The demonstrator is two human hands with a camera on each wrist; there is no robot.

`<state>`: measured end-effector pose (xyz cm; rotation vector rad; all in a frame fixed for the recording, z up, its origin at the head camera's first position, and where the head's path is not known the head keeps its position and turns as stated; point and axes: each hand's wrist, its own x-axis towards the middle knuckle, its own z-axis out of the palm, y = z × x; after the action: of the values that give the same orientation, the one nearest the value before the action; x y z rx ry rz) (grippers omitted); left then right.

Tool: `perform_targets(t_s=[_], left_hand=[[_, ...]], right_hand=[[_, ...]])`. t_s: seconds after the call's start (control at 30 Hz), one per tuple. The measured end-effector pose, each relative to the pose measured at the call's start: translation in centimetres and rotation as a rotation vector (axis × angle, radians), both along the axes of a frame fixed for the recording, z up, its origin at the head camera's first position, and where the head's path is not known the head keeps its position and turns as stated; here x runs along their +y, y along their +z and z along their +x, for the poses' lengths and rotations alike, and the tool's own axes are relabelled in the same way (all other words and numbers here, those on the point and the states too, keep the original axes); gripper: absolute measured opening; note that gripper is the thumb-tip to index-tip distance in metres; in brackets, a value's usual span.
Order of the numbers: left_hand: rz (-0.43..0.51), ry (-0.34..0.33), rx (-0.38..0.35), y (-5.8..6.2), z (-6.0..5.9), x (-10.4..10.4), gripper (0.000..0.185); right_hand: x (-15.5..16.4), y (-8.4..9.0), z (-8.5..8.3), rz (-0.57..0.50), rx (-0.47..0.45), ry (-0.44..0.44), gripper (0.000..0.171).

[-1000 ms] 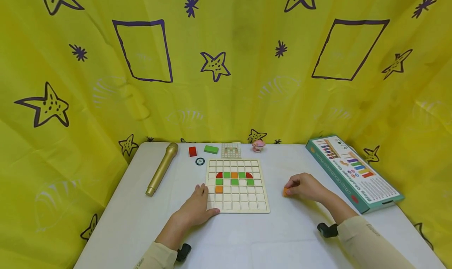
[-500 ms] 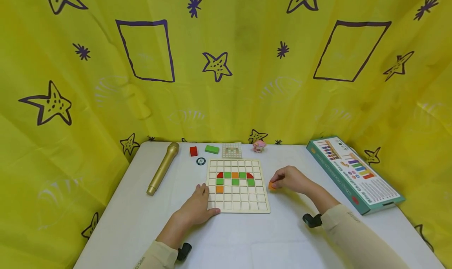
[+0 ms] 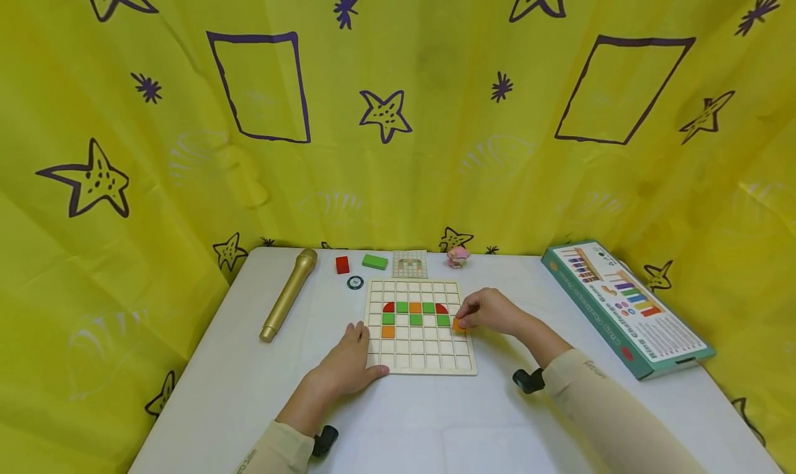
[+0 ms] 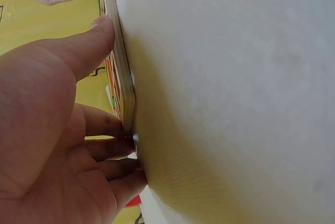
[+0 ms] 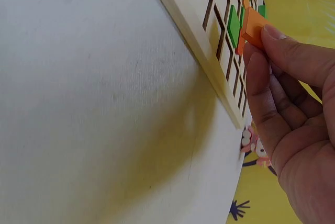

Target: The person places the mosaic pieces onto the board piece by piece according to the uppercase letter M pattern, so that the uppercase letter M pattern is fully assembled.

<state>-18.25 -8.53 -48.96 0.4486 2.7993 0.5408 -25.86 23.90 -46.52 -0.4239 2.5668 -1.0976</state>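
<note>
The right hand (image 3: 491,313) pinched a small orange tile (image 3: 459,325) between thumb and fingers (image 5: 272,72), holding it just over the right edge of the grid board (image 3: 420,363). From those fingertips the open cells lay to the left and slightly toward the person; the filled cells, a red, green and orange pattern (image 3: 414,313), sat just to the left of the tile and a little farther away. The tile looked square, so no long axis mattered; in the right wrist view it was tilted on edge against the board's frame rather than flat. The empty cell beside the rightmost green piece was the closest one to the fingertips, and the rows nearer the person stood unfilled, giving room to lower it.

The left hand (image 3: 345,367) lay with relaxed fingers (image 4: 112,148) on the desk (image 3: 435,425), pressing against the board's near left corner, thumb (image 4: 89,41) along its edge, gripping nothing. It was well apart from the tile; the right hand alone was near.

Beyond the board lay a pattern card (image 3: 410,264), a red block (image 3: 342,264), a green block (image 3: 374,261), a small pink figure (image 3: 458,256), and a gold microphone (image 3: 288,294) off to the left
</note>
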Motion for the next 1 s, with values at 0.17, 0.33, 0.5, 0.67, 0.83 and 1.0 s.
perform_targets(t_s=[0.17,0.33,0.5,0.67,0.83,1.0], left_hand=[[0.012,-0.013,0.009,-0.2,-0.1,0.0,0.094],[0.017,-0.024,0.015,-0.3,-0.1,0.2,0.093],[0.006,-0.027,0.015,-0.4,0.0,0.2,0.094],[0.003,-0.032,0.02,-0.5,-0.1,0.3,0.094],[0.002,-0.027,0.011,-0.5,-0.1,0.2,0.094],[-0.003,-0.008,-0.005,-0.4,-0.1,0.1,0.095]], right_hand=[[-0.9,-0.2,-0.2,-0.011,0.022,0.038,0.004],[-1.5,-0.4,-0.1,-0.009,0.041,0.072,0.004],[-2.0,-0.7,0.1,0.029,0.032,0.063,0.004],[-2.2,-0.9,0.2,0.056,0.038,0.061,0.004],[-2.3,-1.3,0.4,0.044,0.026,0.043,0.004],[-2.7,-1.7,0.5,0.06,0.027,0.046,0.007]])
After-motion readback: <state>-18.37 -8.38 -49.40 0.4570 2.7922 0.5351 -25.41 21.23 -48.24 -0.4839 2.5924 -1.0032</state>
